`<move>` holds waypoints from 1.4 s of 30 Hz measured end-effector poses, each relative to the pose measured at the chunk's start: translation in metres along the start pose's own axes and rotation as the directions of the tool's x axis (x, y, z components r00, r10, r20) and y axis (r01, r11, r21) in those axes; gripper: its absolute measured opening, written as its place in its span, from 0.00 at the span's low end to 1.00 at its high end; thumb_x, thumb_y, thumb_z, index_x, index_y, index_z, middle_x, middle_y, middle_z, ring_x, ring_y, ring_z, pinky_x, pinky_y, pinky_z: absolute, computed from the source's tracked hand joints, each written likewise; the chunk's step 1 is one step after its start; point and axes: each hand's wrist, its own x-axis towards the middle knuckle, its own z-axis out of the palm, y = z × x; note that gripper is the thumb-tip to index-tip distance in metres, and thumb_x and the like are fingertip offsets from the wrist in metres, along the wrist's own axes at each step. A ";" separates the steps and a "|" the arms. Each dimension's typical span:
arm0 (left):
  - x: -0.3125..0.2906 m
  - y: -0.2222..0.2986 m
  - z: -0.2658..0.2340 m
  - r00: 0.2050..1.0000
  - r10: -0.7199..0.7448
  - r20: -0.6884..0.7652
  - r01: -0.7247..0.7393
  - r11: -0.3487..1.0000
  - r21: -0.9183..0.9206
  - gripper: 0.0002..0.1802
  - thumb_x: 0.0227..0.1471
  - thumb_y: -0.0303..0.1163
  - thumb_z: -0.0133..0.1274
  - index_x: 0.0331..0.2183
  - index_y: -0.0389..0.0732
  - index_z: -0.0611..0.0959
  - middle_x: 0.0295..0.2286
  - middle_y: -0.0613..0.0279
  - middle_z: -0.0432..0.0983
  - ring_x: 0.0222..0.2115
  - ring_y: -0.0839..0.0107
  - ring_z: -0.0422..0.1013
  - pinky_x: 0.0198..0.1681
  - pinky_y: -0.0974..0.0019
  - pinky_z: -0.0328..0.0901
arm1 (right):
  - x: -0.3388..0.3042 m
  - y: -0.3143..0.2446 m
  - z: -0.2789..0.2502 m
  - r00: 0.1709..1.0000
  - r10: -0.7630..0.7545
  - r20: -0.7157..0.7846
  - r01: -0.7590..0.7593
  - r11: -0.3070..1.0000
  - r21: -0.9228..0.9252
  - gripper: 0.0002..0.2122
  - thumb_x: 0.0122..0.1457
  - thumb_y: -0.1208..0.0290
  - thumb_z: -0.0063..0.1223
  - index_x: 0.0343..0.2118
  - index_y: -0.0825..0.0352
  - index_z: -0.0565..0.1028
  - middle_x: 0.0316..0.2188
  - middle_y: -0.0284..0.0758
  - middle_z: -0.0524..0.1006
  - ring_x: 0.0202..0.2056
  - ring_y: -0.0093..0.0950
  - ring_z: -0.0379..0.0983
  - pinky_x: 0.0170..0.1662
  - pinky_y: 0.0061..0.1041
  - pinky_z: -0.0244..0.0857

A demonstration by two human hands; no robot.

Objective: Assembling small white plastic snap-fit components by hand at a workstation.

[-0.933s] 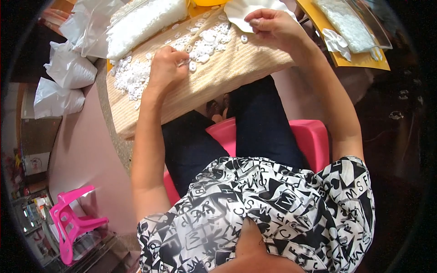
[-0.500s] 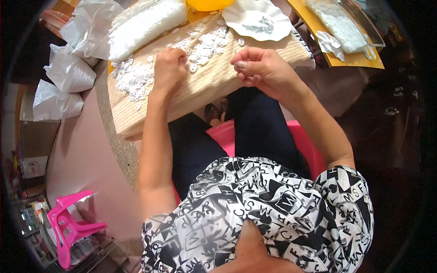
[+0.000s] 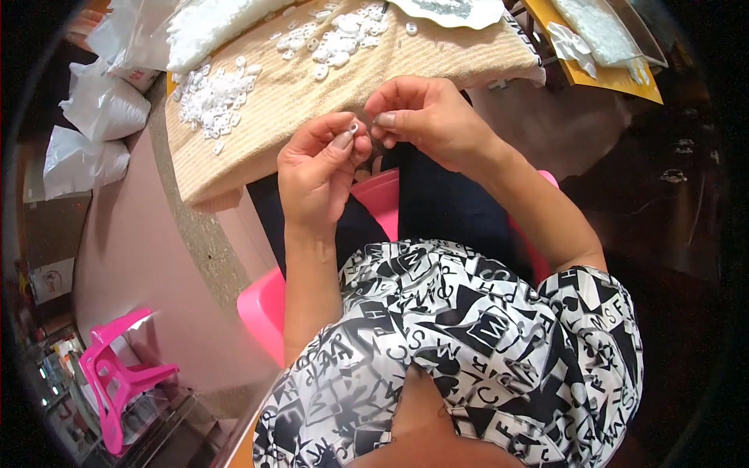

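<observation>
My left hand (image 3: 321, 164) is closed in a pinch, its thumb and fingertips on a small white plastic piece with a hole (image 3: 354, 128). Just beside it, my right hand (image 3: 437, 121) pinches thumb against fingers; whatever it holds is too small to make out. Both hands are raised over my lap at the near edge of a cream ribbed cloth (image 3: 250, 140) covering the table. On the cloth lie a left pile of small white pieces (image 3: 212, 100) and a farther pile of mixed white pieces (image 3: 343, 39).
A scalloped white plate (image 3: 490, 15) with small grey bits stands at the far edge. Behind the left pile lies a large bag of white pieces (image 3: 211, 31). White sacks (image 3: 101, 101) stand at left, a pink stool (image 3: 117, 374) below them. Another filled clear bag (image 3: 597, 31) is at right.
My left hand has come from the left pile back toward me and rightward, now showing a white piece. My right hand has moved slightly left to meet it. The view has shifted.
</observation>
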 end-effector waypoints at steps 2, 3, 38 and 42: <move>-0.001 0.002 0.007 1.000 0.026 -0.012 -0.026 0.999 0.023 0.09 0.46 0.18 0.47 0.35 0.30 0.74 0.28 0.53 0.72 0.27 0.71 0.70 0.29 0.74 0.66 | -0.001 -0.001 0.002 0.999 -0.034 -0.004 0.034 0.999 -0.025 0.06 0.50 0.79 0.49 0.32 0.72 0.70 0.25 0.33 0.72 0.27 0.20 0.69 0.30 0.16 0.65; -0.001 0.002 0.010 0.998 0.053 -0.016 -0.052 0.997 0.048 0.10 0.45 0.18 0.48 0.34 0.30 0.74 0.27 0.54 0.73 0.26 0.71 0.71 0.28 0.74 0.66 | -0.002 -0.002 0.002 1.000 -0.029 -0.004 0.029 0.999 -0.026 0.06 0.50 0.79 0.49 0.32 0.72 0.70 0.25 0.33 0.72 0.27 0.20 0.69 0.30 0.16 0.65; -0.012 -0.007 0.022 0.973 0.165 -0.161 -0.092 0.919 0.384 0.07 0.42 0.18 0.52 0.29 0.29 0.76 0.24 0.58 0.74 0.22 0.75 0.71 0.27 0.76 0.68 | -0.013 -0.012 0.015 0.985 -0.159 -0.070 0.119 0.911 -0.395 0.05 0.47 0.83 0.51 0.28 0.72 0.70 0.23 0.30 0.71 0.26 0.16 0.68 0.30 0.15 0.64; -0.012 -0.010 0.022 0.964 0.201 -0.175 -0.112 0.903 0.416 0.06 0.42 0.17 0.53 0.28 0.29 0.76 0.23 0.59 0.74 0.20 0.76 0.71 0.25 0.76 0.68 | -0.010 -0.006 0.017 0.958 -0.285 -0.043 0.241 0.874 -0.422 0.03 0.47 0.84 0.49 0.24 0.71 0.69 0.17 0.31 0.71 0.19 0.15 0.68 0.20 0.14 0.64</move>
